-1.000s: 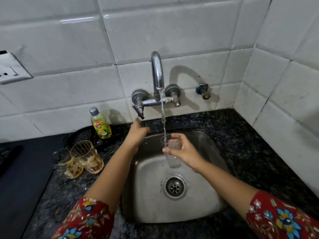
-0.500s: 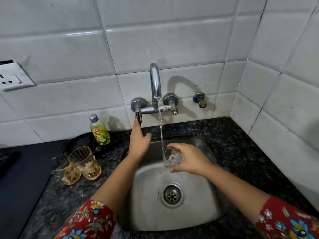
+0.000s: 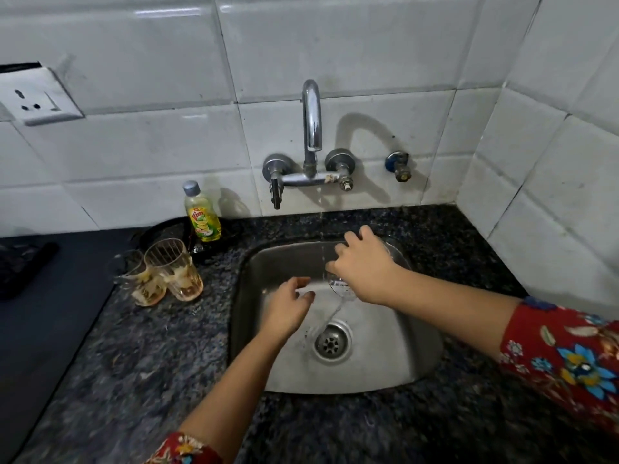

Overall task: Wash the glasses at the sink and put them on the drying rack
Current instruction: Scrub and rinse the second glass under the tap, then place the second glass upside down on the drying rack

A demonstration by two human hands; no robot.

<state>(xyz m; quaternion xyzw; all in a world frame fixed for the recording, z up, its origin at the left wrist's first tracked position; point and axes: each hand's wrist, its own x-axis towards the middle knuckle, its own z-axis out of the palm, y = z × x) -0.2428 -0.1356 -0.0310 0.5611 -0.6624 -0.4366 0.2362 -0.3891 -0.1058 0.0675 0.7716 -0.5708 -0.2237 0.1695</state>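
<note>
Nearest, the dark stone desk (image 3: 140, 363) surrounds the steel sink (image 3: 405, 356). The left hand (image 3: 288, 308) hangs over the basin with its fingers loosely bent and holds nothing. I judge it is kept close so that it can rub or take the glass.

A little farther, the right hand (image 3: 365, 267) grips a clear glass (image 3: 342, 287) from above, under the thin water stream (image 3: 322, 239). The glass is tipped toward the drain (image 3: 331, 343) and water runs out of it, probably to rinse it without wetting the desk.

Left of the sink, two used glasses (image 3: 169, 271) with brownish residue stand side by side on the desk, likely waiting for their turn. Behind them stands a dish soap bottle (image 3: 202, 214), within easy reach. On the wall is the tap (image 3: 311, 128). No drying rack is in view.
</note>
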